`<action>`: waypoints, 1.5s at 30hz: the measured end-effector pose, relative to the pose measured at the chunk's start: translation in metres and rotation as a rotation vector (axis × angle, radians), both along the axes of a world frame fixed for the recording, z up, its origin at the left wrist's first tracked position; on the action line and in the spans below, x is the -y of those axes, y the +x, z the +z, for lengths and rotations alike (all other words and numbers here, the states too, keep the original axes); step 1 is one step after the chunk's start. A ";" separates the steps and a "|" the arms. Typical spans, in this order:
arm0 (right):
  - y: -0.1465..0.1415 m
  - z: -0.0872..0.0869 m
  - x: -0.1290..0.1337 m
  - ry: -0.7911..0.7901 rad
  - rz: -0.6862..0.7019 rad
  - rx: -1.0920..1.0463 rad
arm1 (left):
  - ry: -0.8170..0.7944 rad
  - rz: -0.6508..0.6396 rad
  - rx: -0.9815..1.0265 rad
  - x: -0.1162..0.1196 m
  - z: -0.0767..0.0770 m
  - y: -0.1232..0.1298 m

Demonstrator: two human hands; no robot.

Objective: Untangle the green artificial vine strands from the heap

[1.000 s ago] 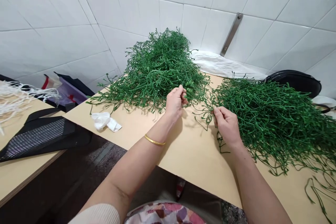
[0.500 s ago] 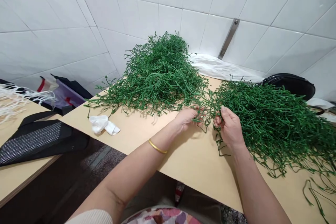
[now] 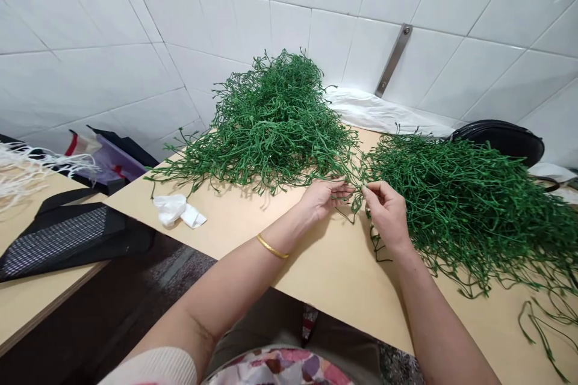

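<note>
Thin green stems with small knobbed tips, perhaps plastic, lie in two tangled heaps. The taller left heap [image 3: 280, 120] rises toward the wall and the right heap [image 3: 465, 204] spreads to the table's right side. Between them, my left hand [image 3: 323, 198] is turned partly palm up, its curled fingers around a few loose stems at the left heap's front edge. My right hand [image 3: 387, 210] pinches a stem between thumb and fingertips, just right of the left fingers. Tangled stems partly hide the left fingertips.
Both heaps rest on a pale wooden table [image 3: 325, 277]. A crumpled white tissue [image 3: 174, 210] lies near its left edge. Behind are a white cloth [image 3: 383, 111], a black bag [image 3: 501, 138] and a tiled wall. White strands [image 3: 40, 168] and a black mesh item [image 3: 58, 240] lie on another table.
My right hand has moved slightly left, closer to my left hand, and its grip has shifted to a fingertip pinch. The left hand has stayed nearly in place, its fingers a little straighter.
</note>
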State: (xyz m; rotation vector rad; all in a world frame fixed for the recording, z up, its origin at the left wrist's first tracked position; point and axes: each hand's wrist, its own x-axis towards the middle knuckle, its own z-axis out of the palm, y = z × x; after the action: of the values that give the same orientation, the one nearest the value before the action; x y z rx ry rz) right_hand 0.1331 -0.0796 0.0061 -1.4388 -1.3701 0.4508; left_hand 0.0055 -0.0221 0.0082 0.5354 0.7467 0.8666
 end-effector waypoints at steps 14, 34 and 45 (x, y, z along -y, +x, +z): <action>-0.005 0.009 -0.001 -0.103 0.235 -0.823 | 0.073 0.018 -0.130 0.003 -0.001 0.002; -0.002 0.000 -0.005 0.004 0.073 -0.468 | 0.071 -0.028 0.250 0.011 0.008 -0.002; -0.015 -0.003 -0.003 0.070 0.151 -0.495 | -0.006 -0.030 0.010 0.009 0.001 0.005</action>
State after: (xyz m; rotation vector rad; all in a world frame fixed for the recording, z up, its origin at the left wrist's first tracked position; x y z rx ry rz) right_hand 0.1181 -0.0768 0.0033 -1.0752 -1.0806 0.7909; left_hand 0.0100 -0.0314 0.0089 0.5348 0.7301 0.8387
